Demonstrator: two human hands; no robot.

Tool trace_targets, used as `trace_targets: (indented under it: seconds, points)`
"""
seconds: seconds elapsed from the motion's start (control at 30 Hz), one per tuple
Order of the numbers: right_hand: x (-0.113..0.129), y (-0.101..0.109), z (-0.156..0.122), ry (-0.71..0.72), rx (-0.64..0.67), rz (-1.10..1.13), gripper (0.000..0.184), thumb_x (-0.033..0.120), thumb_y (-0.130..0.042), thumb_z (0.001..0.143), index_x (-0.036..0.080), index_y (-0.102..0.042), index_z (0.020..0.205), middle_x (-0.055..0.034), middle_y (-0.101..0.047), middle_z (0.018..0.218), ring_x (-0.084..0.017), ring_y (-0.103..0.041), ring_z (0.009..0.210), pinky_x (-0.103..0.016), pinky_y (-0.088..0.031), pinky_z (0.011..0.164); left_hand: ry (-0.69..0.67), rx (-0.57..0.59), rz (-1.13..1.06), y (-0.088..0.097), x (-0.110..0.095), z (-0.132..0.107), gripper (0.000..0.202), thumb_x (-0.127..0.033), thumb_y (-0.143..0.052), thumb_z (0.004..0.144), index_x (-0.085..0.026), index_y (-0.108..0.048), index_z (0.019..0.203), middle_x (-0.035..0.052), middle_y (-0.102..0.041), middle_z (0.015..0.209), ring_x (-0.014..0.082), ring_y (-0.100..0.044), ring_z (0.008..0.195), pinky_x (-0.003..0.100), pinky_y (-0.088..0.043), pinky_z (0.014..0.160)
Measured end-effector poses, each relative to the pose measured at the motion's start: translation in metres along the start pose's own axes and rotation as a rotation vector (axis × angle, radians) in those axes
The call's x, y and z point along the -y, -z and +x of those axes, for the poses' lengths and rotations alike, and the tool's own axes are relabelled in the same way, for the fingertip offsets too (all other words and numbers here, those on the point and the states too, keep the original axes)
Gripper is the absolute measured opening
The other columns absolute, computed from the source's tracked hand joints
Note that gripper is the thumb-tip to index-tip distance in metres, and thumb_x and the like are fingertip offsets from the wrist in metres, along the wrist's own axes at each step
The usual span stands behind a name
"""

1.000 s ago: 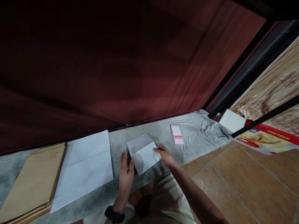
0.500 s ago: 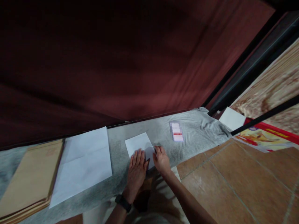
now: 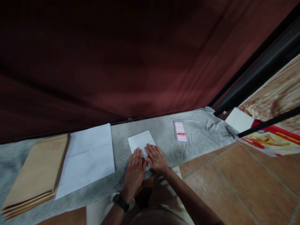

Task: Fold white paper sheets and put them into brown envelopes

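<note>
A white folded sheet of paper point(image 3: 141, 139) lies on the grey cloth point(image 3: 161, 128) in front of me. My left hand point(image 3: 136, 167) rests flat on its near left part, fingers stretched out and pointing away from me. On the near right part lies my right hand point(image 3: 156, 157), also flat, its fingers angled to the left. The two thumbs nearly meet. Both hands cover the near half of the paper, so its lower edge is mostly hidden.
To the left are a larger stack of white paper point(image 3: 90, 156) and a pile of brown envelopes point(image 3: 37, 172). A blurred pink-white packet with a red stripe point(image 3: 180, 131) lies right of my hands. A dark red curtain point(image 3: 140, 78) hangs behind; tiled floor point(image 3: 215, 178) lies right.
My right hand has moved left from the paper's right edge and now lies flat on it. My left hand stays on the paper. The view has shifted slightly.
</note>
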State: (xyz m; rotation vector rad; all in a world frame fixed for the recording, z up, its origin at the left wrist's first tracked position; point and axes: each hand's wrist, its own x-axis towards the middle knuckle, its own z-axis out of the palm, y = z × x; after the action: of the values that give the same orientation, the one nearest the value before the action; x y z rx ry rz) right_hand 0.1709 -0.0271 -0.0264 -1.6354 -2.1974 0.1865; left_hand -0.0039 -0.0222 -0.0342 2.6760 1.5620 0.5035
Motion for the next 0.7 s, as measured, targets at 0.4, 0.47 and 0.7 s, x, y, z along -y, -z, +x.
trace_targets:
  seconds: [0.4,0.47,0.7]
  points:
    - [-0.022,0.022,-0.019,-0.078,0.018,-0.082,0.057,0.037,-0.048,0.104,0.015,-0.038,0.155,-0.0118,-0.041,0.159,-0.027,-0.038,0.147,-0.049,-0.027,0.123,0.046,-0.024,-0.020,0.015,0.022,-0.026,0.060,-0.035,-0.031,0.101,-0.006,-0.038,0.153,0.0195,-0.042,0.158,0.0313,-0.034,0.150,0.053,-0.029,0.121]
    - [-0.025,0.024,-0.022,-0.086,0.018,-0.088,0.057,0.036,-0.048,0.104,0.016,-0.038,0.156,-0.0116,-0.041,0.159,-0.027,-0.039,0.146,-0.049,-0.028,0.122,0.059,-0.028,-0.026,0.018,0.024,-0.027,0.059,-0.033,-0.031,0.101,-0.007,-0.038,0.153,0.0190,-0.043,0.157,0.0311,-0.035,0.149,0.054,-0.029,0.121]
    - [-0.012,0.027,-0.025,-0.114,-0.018,-0.049,0.056,0.029,-0.042,0.104,0.014,-0.035,0.157,-0.0136,-0.039,0.159,-0.026,-0.038,0.147,-0.049,-0.030,0.122,0.031,-0.048,-0.055,0.022,0.002,-0.028,0.059,-0.027,-0.034,0.100,-0.010,-0.033,0.156,0.0152,-0.041,0.159,0.0268,-0.034,0.150,0.048,-0.032,0.122]
